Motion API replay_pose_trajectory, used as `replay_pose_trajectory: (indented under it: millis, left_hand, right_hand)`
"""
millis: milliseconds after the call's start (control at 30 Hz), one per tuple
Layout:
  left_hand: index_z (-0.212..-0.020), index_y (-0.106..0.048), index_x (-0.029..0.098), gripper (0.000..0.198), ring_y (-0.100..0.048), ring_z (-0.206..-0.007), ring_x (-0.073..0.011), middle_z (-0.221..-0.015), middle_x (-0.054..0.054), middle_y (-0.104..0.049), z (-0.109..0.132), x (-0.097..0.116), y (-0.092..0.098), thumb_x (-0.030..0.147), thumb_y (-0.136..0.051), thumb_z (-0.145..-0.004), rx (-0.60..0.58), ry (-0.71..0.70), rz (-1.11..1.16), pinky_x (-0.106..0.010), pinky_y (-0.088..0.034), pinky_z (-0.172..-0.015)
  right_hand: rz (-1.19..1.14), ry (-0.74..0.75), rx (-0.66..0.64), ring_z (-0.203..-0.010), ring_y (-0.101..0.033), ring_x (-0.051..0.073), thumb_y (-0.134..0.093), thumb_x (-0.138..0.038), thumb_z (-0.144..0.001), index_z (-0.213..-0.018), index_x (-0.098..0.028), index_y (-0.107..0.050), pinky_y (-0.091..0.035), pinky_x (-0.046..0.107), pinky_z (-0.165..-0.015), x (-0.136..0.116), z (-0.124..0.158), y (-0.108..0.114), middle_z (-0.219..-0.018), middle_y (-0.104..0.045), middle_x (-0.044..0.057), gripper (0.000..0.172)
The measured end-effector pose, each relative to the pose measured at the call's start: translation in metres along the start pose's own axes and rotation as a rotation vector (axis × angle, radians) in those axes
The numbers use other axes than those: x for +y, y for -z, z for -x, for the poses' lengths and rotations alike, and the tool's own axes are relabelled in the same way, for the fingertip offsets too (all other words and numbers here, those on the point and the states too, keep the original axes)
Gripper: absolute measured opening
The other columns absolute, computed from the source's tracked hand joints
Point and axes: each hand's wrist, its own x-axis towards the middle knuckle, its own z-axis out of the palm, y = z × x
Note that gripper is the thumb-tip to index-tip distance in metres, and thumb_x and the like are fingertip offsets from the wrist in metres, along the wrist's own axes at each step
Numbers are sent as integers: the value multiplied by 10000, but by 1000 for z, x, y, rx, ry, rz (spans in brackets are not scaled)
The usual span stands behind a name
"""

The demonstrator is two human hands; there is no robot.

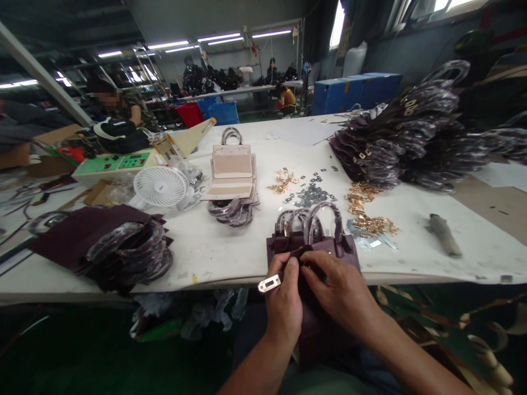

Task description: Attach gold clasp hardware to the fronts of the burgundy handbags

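A dark burgundy handbag (352, 249) with plastic-wrapped handles (325, 211) leans against the front edge of the table, in front of me. My left hand (286, 299) is closed on the bag's leather at its upper front, thumb on top. A gold slotted clasp plate (269, 283) sticks out on the left side of that hand. Close beside it, my right hand (337, 282) is closed in a pinch at the same part of the bag. A small shiny bit shows near its fingertips, but what they hold is hidden.
Loose gold fittings (373, 225) and grey metal plates (313, 196) lie beyond the bag. Stacked burgundy bag pieces (123, 247) lie left, more bags (411, 137) right. A white fan (160, 186), beige panels (233, 164) and a grey cylindrical object (444, 235) also sit here. People work behind.
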Motion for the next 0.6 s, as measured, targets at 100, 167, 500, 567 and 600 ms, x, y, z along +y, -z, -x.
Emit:
replay_pose_trajectory:
  millis: [100,167,500,567,600]
  left_hand:
    - [-1018,-682,236,210,-626,-1004,-180,-1021,-8,-697,2,5,1,386,-536,-1030,-13,-40,-46,-287,-466,-967]
    - [-1020,-685,235,228,-632,-989,-179,-1018,-16,-700,3,11,3,393,-521,-1038,-27,-79,-75,-286,-477,-954]
    - [-1095,-707,248,313,-637,-1091,-210,-1110,-24,-721,-5,-7,9,510,-565,-998,-1,47,-15,-320,-481,-1003]
    - [-1125,-715,251,339,-626,-1154,-224,-1173,-27,-722,-10,-16,10,529,-589,-979,15,79,18,-332,-466,-1044]
    - [-1130,-722,249,345,-622,-1177,-229,-1198,-30,-721,-12,-19,9,530,-599,-972,11,79,30,-336,-459,-1061]
  right_hand:
    - [-26,-1,-6,-953,-732,221,-569,-211,-1000,-1126,-259,-670,-546,345,-892,1,-1,-2,-1067,-757,23,169]
    - [-78,0,46,-959,-731,203,-594,-223,-996,-1097,-270,-680,-544,319,-885,1,-1,-5,-1056,-759,7,140]
    - [-254,-53,260,-915,-734,182,-673,-251,-977,-1052,-272,-739,-555,274,-842,1,4,-17,-1007,-780,5,102]
    - [-282,-10,250,-925,-729,181,-661,-212,-980,-1084,-268,-752,-557,270,-849,4,1,-21,-1023,-779,18,148]
    - [-290,2,243,-918,-724,181,-657,-191,-979,-1089,-263,-756,-556,270,-843,6,-2,-24,-1014,-776,23,165]
